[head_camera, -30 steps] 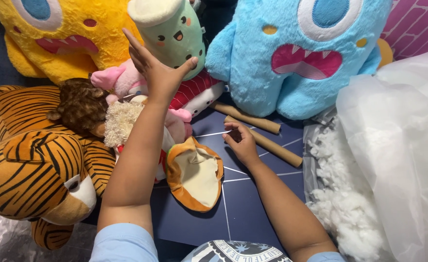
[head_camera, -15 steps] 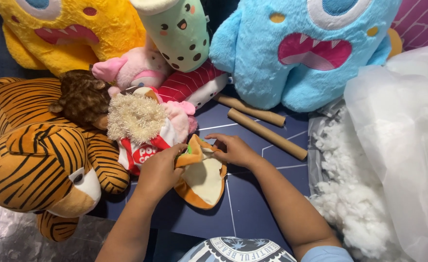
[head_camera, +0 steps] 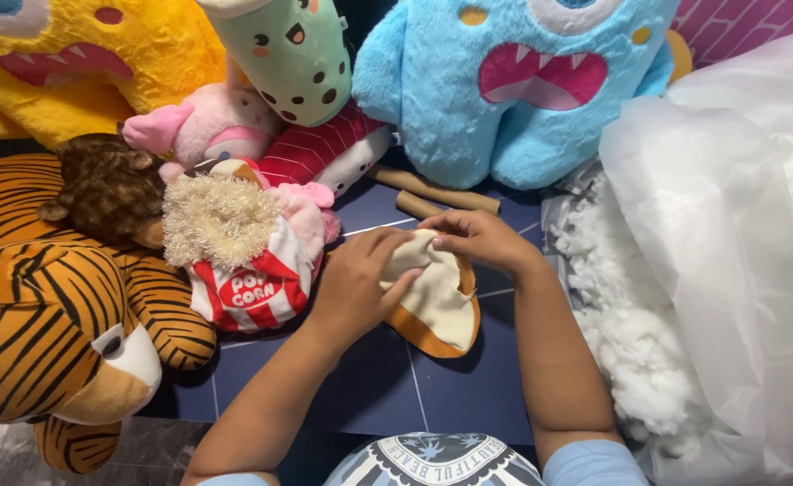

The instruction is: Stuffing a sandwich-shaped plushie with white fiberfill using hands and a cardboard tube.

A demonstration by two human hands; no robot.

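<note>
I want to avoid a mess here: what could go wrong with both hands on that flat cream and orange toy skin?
The loose white stuffing lies heaped right by the right hand, so an elbow could scatter it. The floppy toy skin might slip from the left hand. The popcorn plush leans close and could topple onto it.

Your left hand (head_camera: 356, 283) and right hand (head_camera: 477, 238) are meeting on the flat fabric shell (head_camera: 432, 301) lying on the mat (head_camera: 378, 387) directly before you. The popcorn plush (head_camera: 243, 261) is sitting just left of it, with the tiger plush (head_camera: 45, 315) lying farther left. Two cardboard tubes (head_camera: 437, 191) are lying just behind your hands, the monster plush (head_camera: 522, 81) is sitting behind those, and the loose stuffing (head_camera: 630, 333) is piling up at your right, against the plastic bag (head_camera: 738, 234).
</note>
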